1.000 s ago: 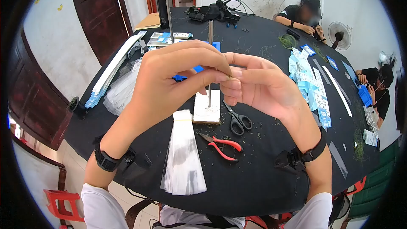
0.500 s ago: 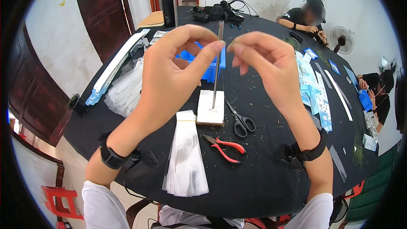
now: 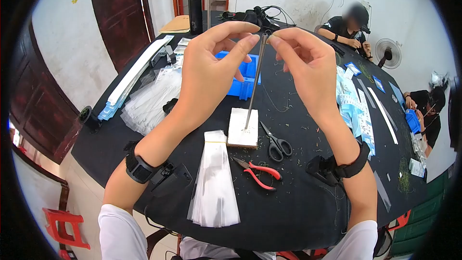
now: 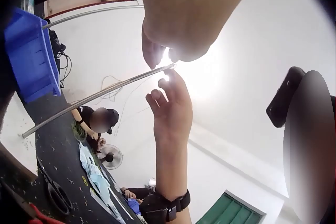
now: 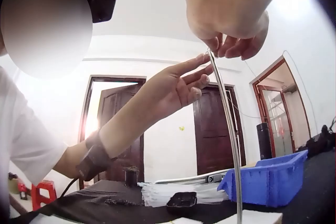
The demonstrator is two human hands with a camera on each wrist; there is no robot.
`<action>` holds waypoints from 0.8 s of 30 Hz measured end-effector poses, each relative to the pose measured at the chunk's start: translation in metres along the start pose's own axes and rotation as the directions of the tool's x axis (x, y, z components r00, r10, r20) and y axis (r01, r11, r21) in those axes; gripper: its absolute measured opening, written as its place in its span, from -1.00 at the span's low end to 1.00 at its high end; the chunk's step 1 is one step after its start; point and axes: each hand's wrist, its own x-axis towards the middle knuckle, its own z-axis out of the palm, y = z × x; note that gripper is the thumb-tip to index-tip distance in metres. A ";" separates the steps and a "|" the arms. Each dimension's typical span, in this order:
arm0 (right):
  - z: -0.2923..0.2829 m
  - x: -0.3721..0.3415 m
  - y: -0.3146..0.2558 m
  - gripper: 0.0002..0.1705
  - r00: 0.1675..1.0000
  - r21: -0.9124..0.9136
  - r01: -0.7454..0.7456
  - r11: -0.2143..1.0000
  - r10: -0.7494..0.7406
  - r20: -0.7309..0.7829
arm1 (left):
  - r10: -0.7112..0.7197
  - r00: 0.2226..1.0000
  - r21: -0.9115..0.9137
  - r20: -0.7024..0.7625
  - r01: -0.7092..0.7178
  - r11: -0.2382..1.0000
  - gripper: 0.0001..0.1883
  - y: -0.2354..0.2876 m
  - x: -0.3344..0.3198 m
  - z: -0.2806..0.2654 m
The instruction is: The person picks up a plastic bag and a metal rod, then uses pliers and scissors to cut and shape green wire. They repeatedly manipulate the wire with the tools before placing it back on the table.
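We'd guess mid-job: metal rod [image 3: 254,86]'s standing on the white block [image 3: 239,137], tip work remains. Left hand [image 3: 210,67]: fingers parted, seemingly empty. Right hand [image 3: 309,65]: fingers bunched by the tip, can't tell what's held.

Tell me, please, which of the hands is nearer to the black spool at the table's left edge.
Left: the left hand hovers higher and to the right of the black spool; the right hand hovers farther right.

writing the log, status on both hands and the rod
Left hand, right hand at top of rod; right grip unclear. Rod stands on white block. Scissors, pliers lie near block, seemingly out of the way.
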 end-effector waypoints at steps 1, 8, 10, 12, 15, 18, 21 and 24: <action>0.000 0.000 0.000 -0.90 1.000 -0.014 0.007 1.000 -0.007 -0.007 | -0.006 1.000 -0.007 -0.002 0.006 1.000 -0.73 0.000 0.000 0.000; 0.002 -0.001 -0.002 -0.92 1.000 -0.047 0.024 0.999 -0.025 -0.019 | -0.049 0.999 -0.052 -0.007 0.048 0.997 -0.73 0.002 -0.001 0.002; 0.002 -0.003 0.000 -0.91 1.000 -0.048 0.005 0.999 -0.005 -0.006 | -0.050 0.999 -0.056 -0.008 0.049 0.997 -0.73 0.001 -0.002 0.003; 0.001 -0.006 0.004 -0.91 0.999 -0.042 -0.034 0.999 0.035 0.018 | -0.048 0.999 -0.057 -0.005 0.048 0.997 -0.73 0.000 -0.004 0.003; 0.002 -0.016 0.011 -0.88 0.992 0.017 -0.115 0.993 0.114 0.044 | -0.077 0.997 -0.025 -0.003 0.077 0.997 -0.71 0.000 -0.009 0.001; -0.004 -0.033 0.016 -0.85 0.919 0.108 -0.380 0.919 0.361 0.159 | -0.139 0.990 -0.028 0.002 0.139 0.990 -0.70 -0.002 -0.020 -0.005; -0.009 -0.049 0.032 -0.84 0.790 0.117 -0.589 0.800 0.539 0.294 | -0.157 0.988 0.038 0.000 0.157 0.987 -0.76 -0.003 -0.024 -0.008; -0.009 -0.058 0.045 -0.82 0.674 0.181 -0.726 0.664 0.633 0.379 | 0.063 0.998 0.163 -0.008 -0.061 0.985 -0.71 -0.001 -0.009 -0.005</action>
